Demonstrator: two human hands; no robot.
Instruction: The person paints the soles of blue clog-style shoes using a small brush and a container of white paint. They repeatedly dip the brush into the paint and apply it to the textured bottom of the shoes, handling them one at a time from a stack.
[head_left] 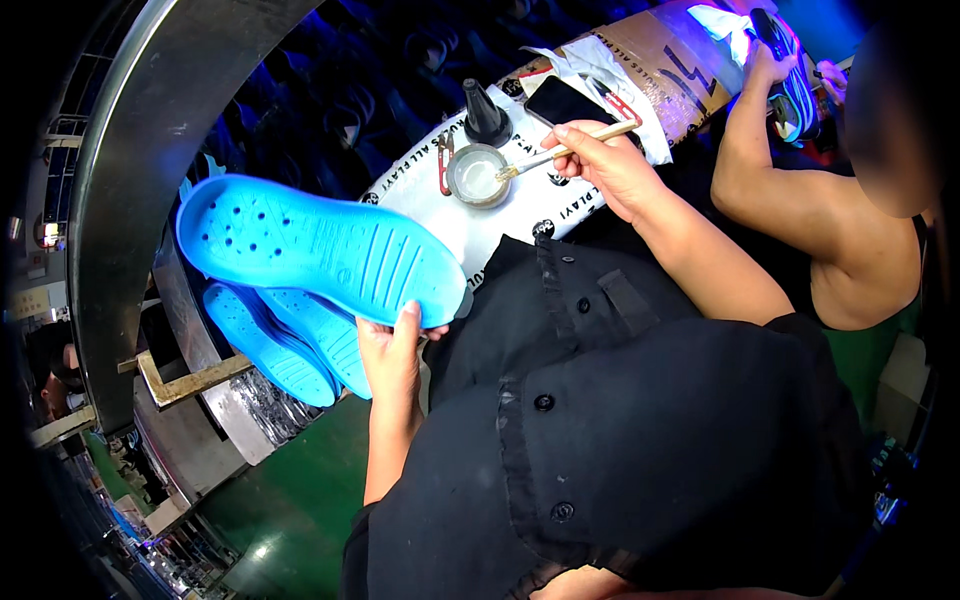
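My left hand (398, 350) grips a bright blue shoe sole (330, 245) by one end, thumb on top and the fingers mostly hidden beneath. Small round holes dot its far end, and ridges cross the part near my thumb. In my right hand (610, 165) is a paint brush (570, 147) with a pale wooden handle, pinched between thumb and fingers. Its bristles are over the right rim of a small round bowl (480, 193) holding a cloudy, whitish liquid. Two more blue soles (268, 340) lie below the held one, partly covered by it.
Beside the bowl stand a black cone-shaped nozzle (487, 118) and a red-handled tool (445, 165). A dark phone (567, 106) lies beyond on the white printed wrapping (400, 185). A curved metal frame (120, 150) rises at left. To the right, a co-worker (800, 190) handles a striped shoe (795, 85).
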